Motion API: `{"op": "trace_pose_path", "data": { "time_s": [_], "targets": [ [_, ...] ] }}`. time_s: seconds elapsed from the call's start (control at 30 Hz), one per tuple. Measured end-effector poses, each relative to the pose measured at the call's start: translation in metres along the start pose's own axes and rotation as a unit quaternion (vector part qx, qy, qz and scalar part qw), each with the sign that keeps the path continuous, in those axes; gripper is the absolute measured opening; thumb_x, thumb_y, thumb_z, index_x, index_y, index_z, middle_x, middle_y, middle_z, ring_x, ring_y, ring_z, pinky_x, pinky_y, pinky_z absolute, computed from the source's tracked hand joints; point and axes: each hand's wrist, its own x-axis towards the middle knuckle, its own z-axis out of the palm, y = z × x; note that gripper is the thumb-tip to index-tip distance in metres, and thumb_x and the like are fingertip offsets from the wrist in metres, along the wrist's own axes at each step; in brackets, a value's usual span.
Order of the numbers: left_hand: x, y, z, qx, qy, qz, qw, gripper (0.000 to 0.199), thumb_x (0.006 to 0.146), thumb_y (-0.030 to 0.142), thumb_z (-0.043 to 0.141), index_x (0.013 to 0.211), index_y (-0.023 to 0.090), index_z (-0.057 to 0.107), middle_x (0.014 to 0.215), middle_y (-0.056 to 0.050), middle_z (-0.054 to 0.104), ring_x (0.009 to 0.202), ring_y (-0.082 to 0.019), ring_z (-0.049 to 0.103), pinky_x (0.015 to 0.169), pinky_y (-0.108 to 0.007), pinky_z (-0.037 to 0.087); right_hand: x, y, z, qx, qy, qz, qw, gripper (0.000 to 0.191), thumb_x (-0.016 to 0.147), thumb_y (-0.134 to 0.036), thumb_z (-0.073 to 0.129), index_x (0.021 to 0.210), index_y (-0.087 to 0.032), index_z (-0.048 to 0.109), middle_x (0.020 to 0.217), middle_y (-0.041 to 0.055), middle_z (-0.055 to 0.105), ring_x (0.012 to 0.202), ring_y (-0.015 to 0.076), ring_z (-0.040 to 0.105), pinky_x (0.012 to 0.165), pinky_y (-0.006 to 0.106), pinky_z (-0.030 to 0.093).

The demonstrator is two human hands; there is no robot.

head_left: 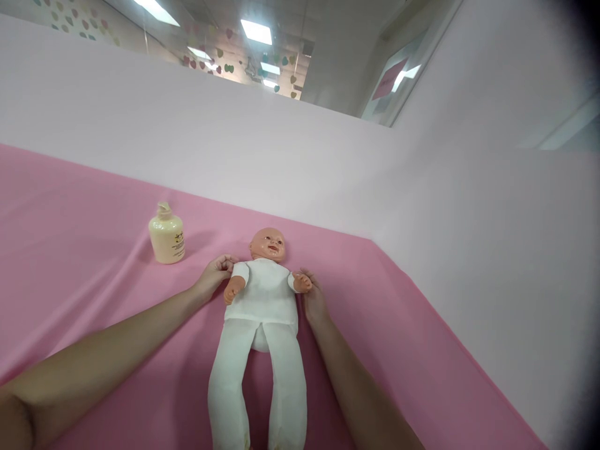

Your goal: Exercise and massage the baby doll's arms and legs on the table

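A baby doll (267, 290) with a bare plastic head and a white cloth body lies on its back, its head away from me and its legs toward me. My left hand (219, 271) is at the doll's shoulder and upper arm on the left, fingers curled against the sleeve. On the other side, my right hand (314, 299) holds the doll's other arm near its small plastic hand. That forearm hides part of my right fingers. The doll's feet run out at the bottom of the view.
A pale yellow pump bottle (167, 236) stands upright to the left of the doll's head. Pink cloth (94, 250) covers the surface, with creases at the left. A white wall (281, 156) rises behind and at the right, with a window above it.
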Motion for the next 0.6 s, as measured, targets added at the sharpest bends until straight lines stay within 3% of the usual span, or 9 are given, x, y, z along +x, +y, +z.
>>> {"op": "trace_pose_path", "data": {
  "time_s": [0.13, 0.27, 0.5, 0.6],
  "targets": [
    [-0.006, 0.008, 0.004, 0.009, -0.003, -0.009, 1.000, 0.038, 0.051, 0.013, 0.073, 0.089, 0.018, 0.068, 0.084, 0.000, 0.066, 0.082, -0.015, 0.062, 0.076, -0.026, 0.048, -0.003, -0.006, 0.006, 0.093, 0.021, 0.039, 0.995, 0.032, 0.063, -0.035, 0.076, 0.092, -0.024, 0.069, 0.098, 0.0023, 0.075, 0.095, 0.0222, 0.069, 0.087, 0.036, 0.054],
    [-0.013, 0.017, 0.009, 0.028, -0.027, -0.025, 0.999, 0.043, 0.058, 0.023, 0.079, 0.099, 0.017, 0.068, 0.103, -0.006, 0.072, 0.095, -0.021, 0.066, 0.084, -0.032, 0.049, -0.005, -0.008, 0.008, 0.100, 0.014, 0.057, 0.993, 0.038, 0.065, -0.032, 0.081, 0.100, -0.027, 0.069, 0.103, -0.0002, 0.075, 0.097, 0.0200, 0.069, 0.088, 0.034, 0.054],
    [-0.011, 0.016, 0.010, 0.068, -0.008, 0.015, 0.998, 0.051, 0.064, 0.042, 0.083, 0.101, 0.017, 0.061, 0.099, -0.006, 0.071, 0.094, -0.021, 0.065, 0.087, -0.034, 0.047, -0.011, -0.016, 0.008, 0.033, 0.007, 0.021, 0.999, 0.046, 0.070, -0.035, 0.077, 0.111, -0.027, 0.059, 0.111, 0.0019, 0.075, 0.102, 0.0208, 0.069, 0.091, 0.037, 0.053],
    [-0.009, 0.013, 0.007, 0.098, 0.011, 0.011, 0.995, 0.058, 0.067, 0.048, 0.081, 0.107, 0.018, 0.053, 0.093, -0.004, 0.070, 0.085, -0.019, 0.065, 0.081, -0.033, 0.047, -0.014, -0.018, 0.007, -0.021, -0.007, 0.006, 1.000, 0.046, 0.074, -0.039, 0.075, 0.112, -0.026, 0.054, 0.102, 0.0020, 0.075, 0.095, 0.0208, 0.069, 0.087, 0.037, 0.052]
  ]
}}
